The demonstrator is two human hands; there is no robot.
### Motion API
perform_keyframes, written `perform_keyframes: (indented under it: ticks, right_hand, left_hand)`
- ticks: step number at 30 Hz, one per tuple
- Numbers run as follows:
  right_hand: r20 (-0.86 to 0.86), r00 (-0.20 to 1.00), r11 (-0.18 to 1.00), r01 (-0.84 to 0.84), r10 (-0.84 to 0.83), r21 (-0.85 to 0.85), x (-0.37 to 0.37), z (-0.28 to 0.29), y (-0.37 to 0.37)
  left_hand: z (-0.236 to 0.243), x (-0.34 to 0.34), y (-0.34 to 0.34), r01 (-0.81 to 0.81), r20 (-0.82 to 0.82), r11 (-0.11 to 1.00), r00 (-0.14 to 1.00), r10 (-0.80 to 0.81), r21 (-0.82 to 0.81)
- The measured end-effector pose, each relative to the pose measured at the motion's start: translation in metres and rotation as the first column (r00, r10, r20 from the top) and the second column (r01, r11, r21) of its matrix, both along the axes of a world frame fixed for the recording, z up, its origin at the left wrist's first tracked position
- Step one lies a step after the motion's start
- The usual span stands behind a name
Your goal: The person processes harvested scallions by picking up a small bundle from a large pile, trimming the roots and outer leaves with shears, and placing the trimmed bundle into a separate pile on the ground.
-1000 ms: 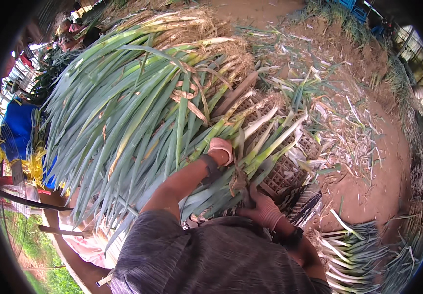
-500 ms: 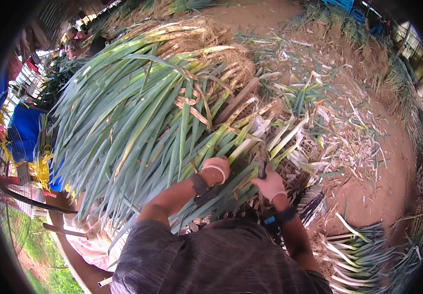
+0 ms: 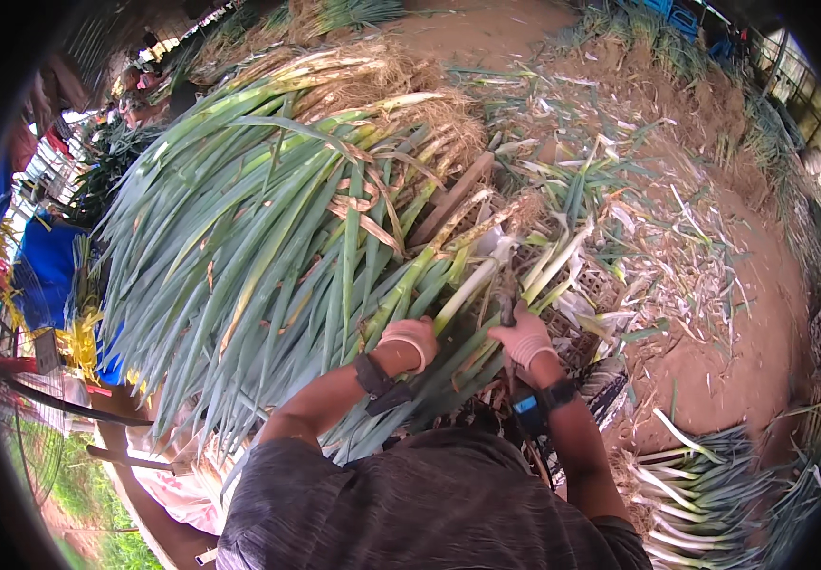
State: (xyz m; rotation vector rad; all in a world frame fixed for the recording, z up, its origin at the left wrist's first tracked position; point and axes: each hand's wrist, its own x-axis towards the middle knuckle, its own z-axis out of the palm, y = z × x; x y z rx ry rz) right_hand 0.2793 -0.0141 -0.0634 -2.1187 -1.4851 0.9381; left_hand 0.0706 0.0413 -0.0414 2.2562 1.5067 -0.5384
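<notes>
A big pile of leeks [image 3: 230,228], long green leaves and rootlets, lies across the left and middle. My left hand [image 3: 408,342], in a pale glove, is closed round leek stalks at the pile's lower right, near a white shank [image 3: 466,290]. My right hand [image 3: 522,336], also gloved, is closed on a dark, narrow thing among the leaves, too unclear to name. A lattice crate [image 3: 572,342] shows partly beneath loose stalks and peelings, and a wooden board [image 3: 453,195] lies above.
Peelings [image 3: 677,275] litter the dirt floor [image 3: 696,380] on the right. Trimmed leeks [image 3: 696,489] lie in rows at lower right. A blue bag [image 3: 45,271], yellow ties [image 3: 78,337] and a curved black bar [image 3: 68,404] are at left. Blue crates [image 3: 672,19] stand far back.
My right hand has risen from low by my body to level with my left hand. My left hand has moved down and slightly left along the stalks.
</notes>
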Motion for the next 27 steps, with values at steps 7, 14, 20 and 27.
perform_keyframes:
  ticks: [7, 14, 20, 27]
  right_hand:
    - [-0.141, 0.985, 0.995, 0.093, -0.098, -0.038, 0.024, -0.006, 0.031]
    - [-0.079, 0.992, 0.995, -0.1, 0.102, 0.03, -0.006, 0.004, -0.021]
    - [-0.027, 1.0, 0.997, -0.018, 0.016, -0.071, 0.006, 0.014, 0.02]
    - [-0.054, 0.993, 0.992, 0.096, -0.101, -0.077, 0.038, -0.006, 0.061]
  left_hand:
    - [0.002, -0.018, 0.009, 0.031, 0.139, 0.982, 0.99, -0.005, -0.187]
    - [-0.034, -0.039, 0.03, 0.063, 0.224, 0.957, 0.974, 0.002, -0.282]
    - [-0.051, -0.044, 0.038, 0.124, 0.379, 0.922, 0.925, 0.026, -0.366]
    - [-0.055, -0.033, 0.03, 0.177, 0.307, 0.929, 0.949, -0.073, -0.324]
